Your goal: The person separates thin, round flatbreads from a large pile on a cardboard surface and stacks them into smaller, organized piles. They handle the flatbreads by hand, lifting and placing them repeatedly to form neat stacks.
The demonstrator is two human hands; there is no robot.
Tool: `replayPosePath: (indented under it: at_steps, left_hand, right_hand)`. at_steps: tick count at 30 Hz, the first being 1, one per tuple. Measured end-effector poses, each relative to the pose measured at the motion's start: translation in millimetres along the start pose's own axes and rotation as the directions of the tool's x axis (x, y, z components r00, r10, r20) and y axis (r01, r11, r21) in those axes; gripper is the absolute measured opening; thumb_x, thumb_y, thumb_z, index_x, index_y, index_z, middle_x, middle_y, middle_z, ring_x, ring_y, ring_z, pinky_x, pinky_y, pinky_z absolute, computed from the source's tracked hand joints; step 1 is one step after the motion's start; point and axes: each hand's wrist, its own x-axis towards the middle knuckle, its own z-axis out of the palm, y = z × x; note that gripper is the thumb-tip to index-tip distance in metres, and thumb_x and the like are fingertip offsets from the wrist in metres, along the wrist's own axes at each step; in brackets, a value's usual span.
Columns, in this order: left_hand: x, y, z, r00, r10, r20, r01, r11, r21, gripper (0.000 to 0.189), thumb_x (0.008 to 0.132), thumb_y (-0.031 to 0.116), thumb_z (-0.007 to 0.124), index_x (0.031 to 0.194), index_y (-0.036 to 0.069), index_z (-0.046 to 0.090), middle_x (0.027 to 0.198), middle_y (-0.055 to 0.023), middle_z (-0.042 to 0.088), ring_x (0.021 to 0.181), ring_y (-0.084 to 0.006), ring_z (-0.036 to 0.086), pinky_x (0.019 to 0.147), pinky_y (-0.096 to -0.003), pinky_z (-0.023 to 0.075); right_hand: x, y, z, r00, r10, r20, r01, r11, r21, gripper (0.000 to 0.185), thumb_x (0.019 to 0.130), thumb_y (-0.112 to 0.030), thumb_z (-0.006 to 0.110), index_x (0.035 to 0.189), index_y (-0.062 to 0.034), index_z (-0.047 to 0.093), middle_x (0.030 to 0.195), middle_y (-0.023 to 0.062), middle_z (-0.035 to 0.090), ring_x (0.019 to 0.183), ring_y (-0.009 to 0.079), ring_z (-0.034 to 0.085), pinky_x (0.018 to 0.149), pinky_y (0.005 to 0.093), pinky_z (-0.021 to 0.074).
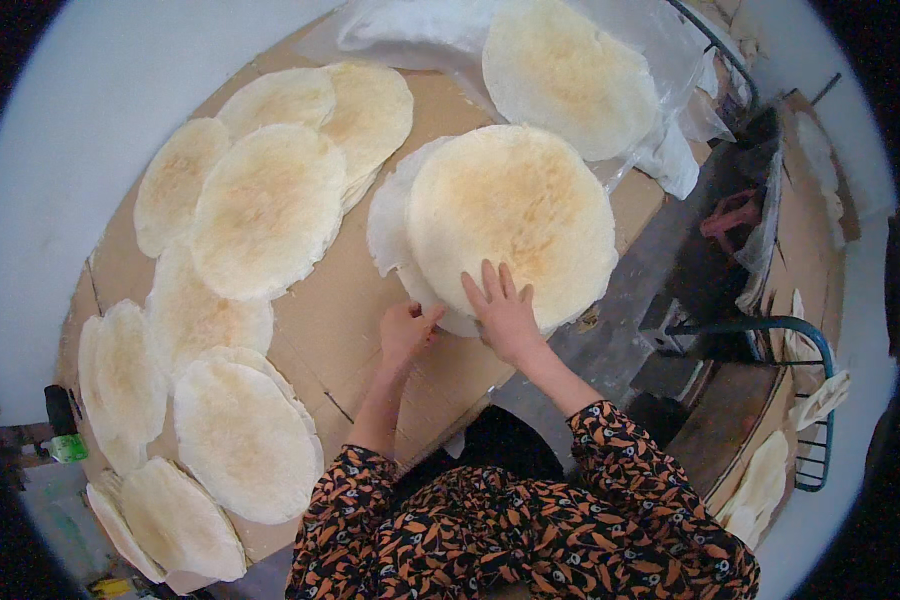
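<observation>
A large round flatbread (pixel 510 217) with a browned middle lies on top of a small stack at the cardboard-covered table's right side. My right hand (pixel 506 313) rests flat on its near edge, fingers spread. Beneath it, a paler, thinner round sheet (pixel 390 214) sticks out to the left. My left hand (pixel 409 331) is curled at the stack's near left edge, its fingertips against the lower layers. Whether it pinches a layer cannot be made out.
Several overlapping flatbreads (pixel 270 210) cover the table's left side, down to a pile (pixel 184 517) at the near left corner. Another flatbread (pixel 570 79) lies on clear plastic (pixel 675 82) at the back. Right of the cardboard (pixel 330 330) is a gap, then a green metal rail (pixel 765 324).
</observation>
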Motion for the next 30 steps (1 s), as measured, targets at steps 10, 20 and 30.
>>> replayPosePath:
  at_steps: [10,20,30]
  left_hand:
    - [44,-41,24,0.991,0.136,0.017,-0.068,0.601,-0.796,0.033,0.084,0.020,0.055,0.107,-0.004,0.052,0.098,-0.0141,0.060,0.083,-0.0262,0.061,0.068,-0.0375,0.0504]
    - [41,-38,17,0.979,0.178,0.098,-0.031,0.608,-0.794,0.029,0.086,0.010,0.049,0.112,-0.004,0.048,0.108,-0.0128,0.057,0.095,-0.0247,0.057,0.079,-0.0395,0.0482]
    - [65,-60,22,0.997,0.047,0.066,0.015,0.694,-0.720,0.037,0.084,0.012,0.053,0.116,-0.003,0.044,0.110,-0.0153,0.055,0.097,-0.0310,0.055,0.079,-0.0443,0.0479]
  right_hand:
    - [-4,6,2,0.991,-0.014,-0.135,0.038,0.983,0.182,0.078,0.069,-0.015,0.066,0.135,-0.0141,0.025,0.135,0.0125,0.031,0.126,0.0338,0.027,0.098,0.0534,0.0259]
    - [5,47,-8,0.990,-0.132,-0.050,0.141,0.890,0.435,0.066,0.068,-0.004,0.063,0.129,-0.0115,0.037,0.130,0.0143,0.040,0.120,0.0335,0.037,0.098,0.0409,0.0342]
    - [15,22,-45,0.980,0.073,-0.186,-0.036,0.980,0.195,0.043,0.070,-0.007,0.056,0.112,-0.0071,0.051,0.099,0.0114,0.061,0.087,0.0255,0.060,0.068,0.0364,0.0485]
